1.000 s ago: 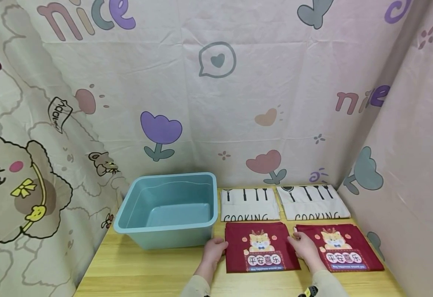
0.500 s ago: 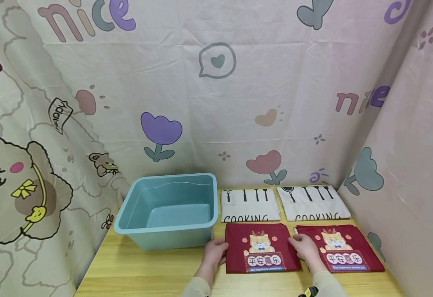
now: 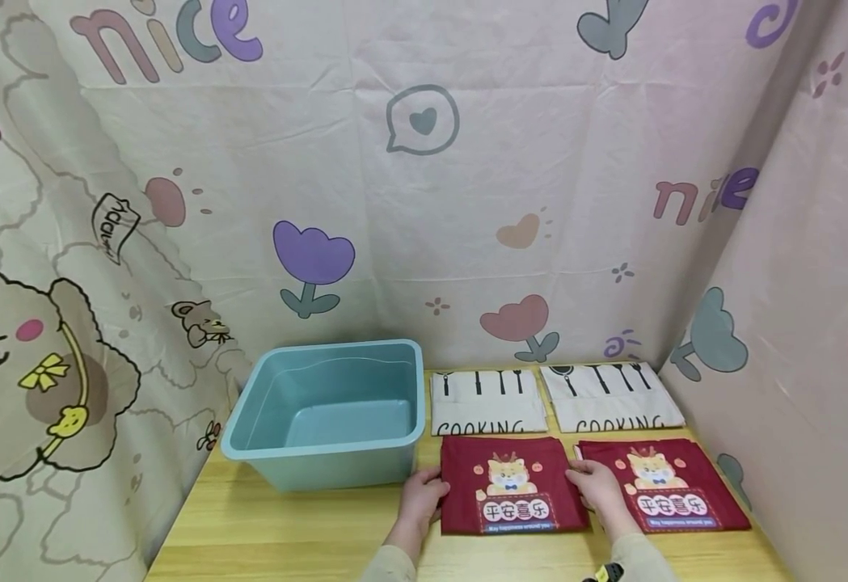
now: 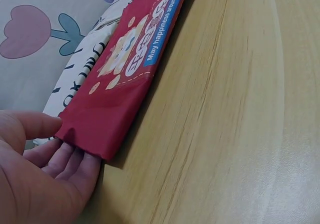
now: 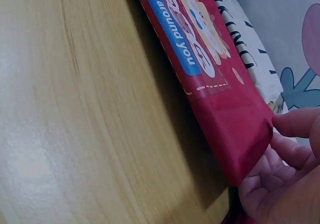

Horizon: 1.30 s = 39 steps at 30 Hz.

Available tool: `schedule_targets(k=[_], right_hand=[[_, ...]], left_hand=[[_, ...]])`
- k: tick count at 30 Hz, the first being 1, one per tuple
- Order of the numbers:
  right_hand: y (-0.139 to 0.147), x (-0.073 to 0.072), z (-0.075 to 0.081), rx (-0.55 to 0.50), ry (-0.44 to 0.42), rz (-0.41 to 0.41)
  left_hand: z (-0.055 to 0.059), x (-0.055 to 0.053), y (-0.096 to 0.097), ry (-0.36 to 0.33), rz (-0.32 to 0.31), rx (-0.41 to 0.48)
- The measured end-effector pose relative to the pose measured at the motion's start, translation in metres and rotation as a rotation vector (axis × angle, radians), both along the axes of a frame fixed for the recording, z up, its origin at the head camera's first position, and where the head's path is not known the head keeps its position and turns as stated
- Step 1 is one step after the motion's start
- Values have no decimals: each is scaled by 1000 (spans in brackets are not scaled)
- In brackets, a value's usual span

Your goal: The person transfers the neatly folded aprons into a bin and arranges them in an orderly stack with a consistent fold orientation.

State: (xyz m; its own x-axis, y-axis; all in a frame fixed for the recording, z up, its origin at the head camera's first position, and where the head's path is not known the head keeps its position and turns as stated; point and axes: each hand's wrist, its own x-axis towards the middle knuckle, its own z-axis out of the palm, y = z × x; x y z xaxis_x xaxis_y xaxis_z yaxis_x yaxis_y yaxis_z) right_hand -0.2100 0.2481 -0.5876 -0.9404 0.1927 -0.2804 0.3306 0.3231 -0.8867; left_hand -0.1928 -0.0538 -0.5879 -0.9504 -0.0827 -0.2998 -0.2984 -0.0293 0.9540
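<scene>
My fingers hidden under the red folded cloth [image 3: 512,485], just right of the teal bin [image 3: 329,412]; my left hand [image 3: 421,491] pinching its left edge, my right hand [image 3: 593,485] its right edge; print upright toward me, long axis left-right.

Two dark red folded cloths [image 3: 512,485] [image 3: 662,485] are showing a cartoon cat, white characters and a blue strip. At 12 o'clock, two white cloths [image 3: 487,402] [image 3: 610,398] are bearing black utensils and "COOKING". The tub [image 3: 325,414] is showing pale teal, the surface [image 3: 278,533] light wood grain.
</scene>
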Motion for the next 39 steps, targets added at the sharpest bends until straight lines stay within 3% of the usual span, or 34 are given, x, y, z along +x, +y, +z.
schedule_targets(k=[9, 22, 33, 39], right_hand=[[0, 1, -4, -51, 7, -8], [3, 5, 2, -118, 20, -28], [8, 9, 15, -206, 44, -49], [14, 9, 25, -207, 72, -58]], left_hand=[[-2, 1, 2, 5, 32, 43], [-4, 1, 5, 22, 73, 44], [8, 2, 10, 13, 80, 90], [16, 2, 11, 11, 49, 138]])
